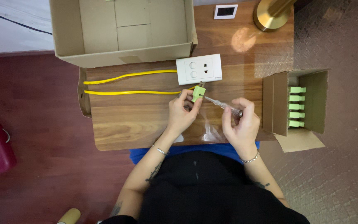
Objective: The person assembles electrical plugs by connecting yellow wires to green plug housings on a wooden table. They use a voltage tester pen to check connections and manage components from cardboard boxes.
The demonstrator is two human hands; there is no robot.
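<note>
Fingers of the left hand (182, 113) pinch a small green plug (198, 93) by its flat sides, just above the wooden table (137, 120) and just below the white wall socket plate (199, 69). Those of the right hand (240, 120) close around the handle of a slim screwdriver (222, 105), whose tip meets the plug's side. The plug looks light, rigid and smooth plastic, likely easy to let twist under the tool's push, so a firm pinch across its broad faces seems the best hold. Its metal pins point up and away, toward the socket plate. A yellow cable (129, 92) runs left from it. The screwdriver's long axis slants from lower right to upper left.
</note>
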